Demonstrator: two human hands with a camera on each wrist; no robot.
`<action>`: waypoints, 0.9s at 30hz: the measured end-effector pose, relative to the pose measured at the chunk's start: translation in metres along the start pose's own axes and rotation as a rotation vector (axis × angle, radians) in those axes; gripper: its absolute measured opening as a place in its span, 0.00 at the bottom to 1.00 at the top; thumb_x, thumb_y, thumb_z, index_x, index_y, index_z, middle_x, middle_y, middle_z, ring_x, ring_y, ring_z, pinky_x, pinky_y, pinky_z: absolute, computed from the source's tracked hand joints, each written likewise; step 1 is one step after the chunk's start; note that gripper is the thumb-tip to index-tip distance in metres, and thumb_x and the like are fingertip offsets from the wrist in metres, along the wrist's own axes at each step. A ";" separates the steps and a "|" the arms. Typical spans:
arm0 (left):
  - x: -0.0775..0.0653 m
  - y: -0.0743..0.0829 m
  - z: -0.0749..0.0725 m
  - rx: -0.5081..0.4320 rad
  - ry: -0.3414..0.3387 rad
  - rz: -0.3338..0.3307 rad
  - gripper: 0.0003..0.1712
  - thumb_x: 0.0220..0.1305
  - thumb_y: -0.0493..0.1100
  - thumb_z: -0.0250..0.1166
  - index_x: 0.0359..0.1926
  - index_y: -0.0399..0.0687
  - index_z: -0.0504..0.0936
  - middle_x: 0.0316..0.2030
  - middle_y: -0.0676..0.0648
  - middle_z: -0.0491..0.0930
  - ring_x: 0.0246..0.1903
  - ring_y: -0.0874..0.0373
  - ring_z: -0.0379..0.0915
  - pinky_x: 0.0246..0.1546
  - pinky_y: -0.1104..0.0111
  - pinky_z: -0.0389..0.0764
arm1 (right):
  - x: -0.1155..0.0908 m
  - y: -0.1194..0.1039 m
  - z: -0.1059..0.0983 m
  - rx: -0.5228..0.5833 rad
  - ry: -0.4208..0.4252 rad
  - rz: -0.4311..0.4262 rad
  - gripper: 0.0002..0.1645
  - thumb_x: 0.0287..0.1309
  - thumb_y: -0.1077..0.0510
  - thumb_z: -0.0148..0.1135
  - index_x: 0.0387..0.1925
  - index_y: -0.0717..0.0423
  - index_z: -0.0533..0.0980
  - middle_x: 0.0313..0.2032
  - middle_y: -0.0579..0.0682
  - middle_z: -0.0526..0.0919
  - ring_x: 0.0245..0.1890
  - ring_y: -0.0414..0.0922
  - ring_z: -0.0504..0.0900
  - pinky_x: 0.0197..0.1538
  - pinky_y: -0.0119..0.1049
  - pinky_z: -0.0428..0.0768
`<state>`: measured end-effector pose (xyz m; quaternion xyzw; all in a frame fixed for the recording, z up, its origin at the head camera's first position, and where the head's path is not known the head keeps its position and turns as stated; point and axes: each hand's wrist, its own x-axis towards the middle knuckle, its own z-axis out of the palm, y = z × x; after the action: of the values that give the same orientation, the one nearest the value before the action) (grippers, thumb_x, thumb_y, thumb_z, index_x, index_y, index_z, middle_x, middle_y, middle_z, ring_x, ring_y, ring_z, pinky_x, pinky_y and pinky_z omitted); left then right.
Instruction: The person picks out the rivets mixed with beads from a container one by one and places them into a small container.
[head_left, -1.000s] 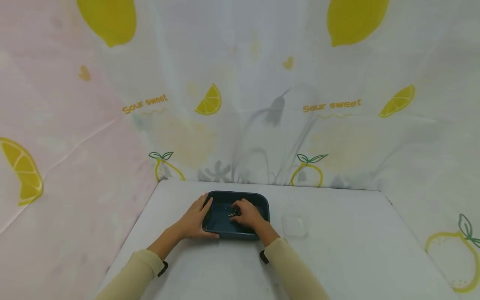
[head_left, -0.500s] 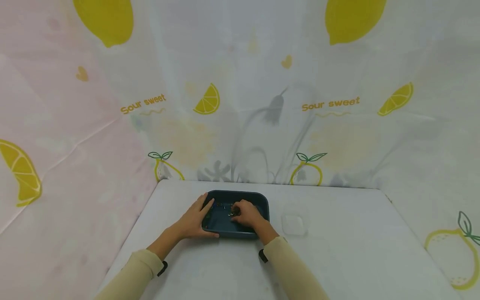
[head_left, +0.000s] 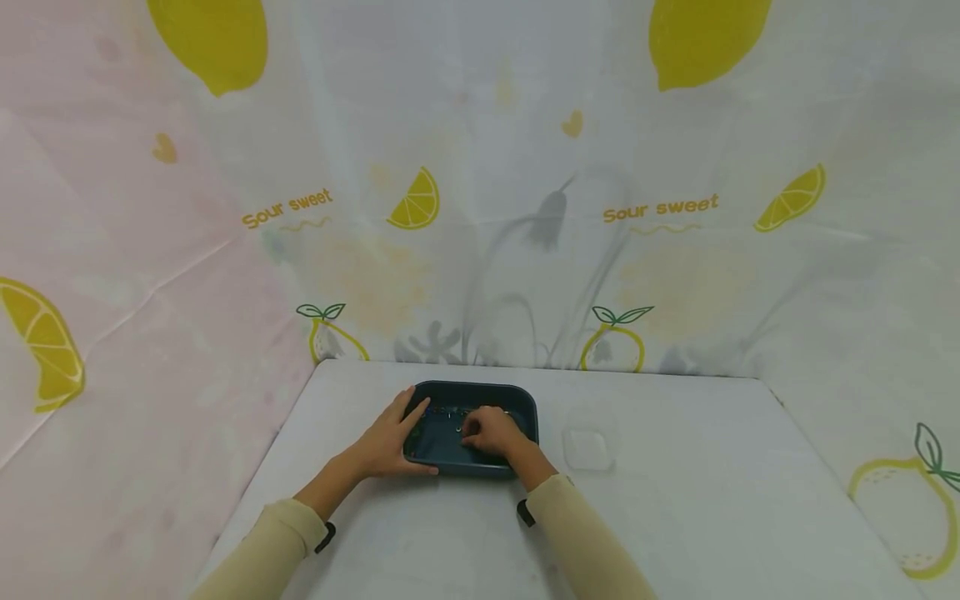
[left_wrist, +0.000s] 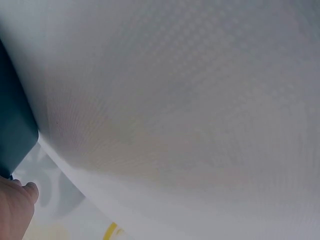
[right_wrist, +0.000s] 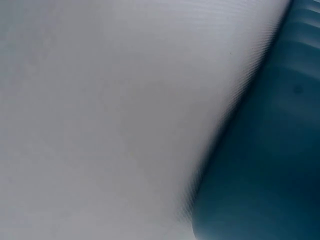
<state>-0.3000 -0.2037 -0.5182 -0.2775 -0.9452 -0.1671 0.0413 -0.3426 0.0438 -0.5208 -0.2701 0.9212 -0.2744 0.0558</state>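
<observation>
In the head view a dark blue tray (head_left: 465,472) stands on the white table, with several tiny pieces (head_left: 450,412) scattered inside. Some look shiny; their kind is too small to make out. My left hand (head_left: 386,437) holds the tray's left end, thumb along the near wall and fingers over the left rim. Inside the tray is my right hand (head_left: 495,433), its fingers bunched low over the floor beside a small shiny piece (head_left: 459,429). Whether something sits between those fingertips is hidden. The right wrist view shows the tray's outer wall (right_wrist: 265,150), but not the hand.
A small clear plastic container (head_left: 588,450) stands on the white table (head_left: 697,500), right of the tray. Behind the table hangs a lemon-print cloth (head_left: 480,275), which also covers the sides.
The right hand's fingers have drawn closer together in the tray, and the dark cluster seen by its fingertips earlier no longer shows. The left hand and tray stay in place.
</observation>
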 end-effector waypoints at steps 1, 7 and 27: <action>0.000 0.000 0.000 -0.002 0.000 0.001 0.71 0.43 0.77 0.71 0.77 0.44 0.53 0.76 0.31 0.44 0.74 0.31 0.45 0.66 0.40 0.62 | 0.000 0.000 0.000 -0.003 -0.002 0.000 0.05 0.52 0.56 0.75 0.29 0.51 0.85 0.29 0.44 0.84 0.30 0.36 0.78 0.36 0.31 0.77; 0.000 -0.001 0.002 -0.009 -0.005 -0.014 0.71 0.42 0.77 0.71 0.78 0.45 0.52 0.77 0.32 0.43 0.75 0.33 0.44 0.67 0.41 0.62 | 0.000 0.003 0.001 0.065 0.067 0.009 0.04 0.56 0.57 0.72 0.29 0.52 0.83 0.29 0.43 0.84 0.29 0.35 0.77 0.37 0.31 0.77; 0.000 -0.002 -0.003 0.027 -0.014 0.016 0.71 0.43 0.80 0.68 0.77 0.43 0.53 0.76 0.31 0.45 0.74 0.31 0.45 0.67 0.40 0.61 | -0.006 -0.002 -0.023 0.418 0.432 0.047 0.05 0.57 0.59 0.72 0.31 0.58 0.84 0.27 0.53 0.87 0.24 0.36 0.79 0.29 0.30 0.78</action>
<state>-0.3016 -0.2062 -0.5164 -0.2857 -0.9453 -0.1523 0.0399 -0.3424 0.0567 -0.5012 -0.1666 0.8412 -0.5081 -0.0809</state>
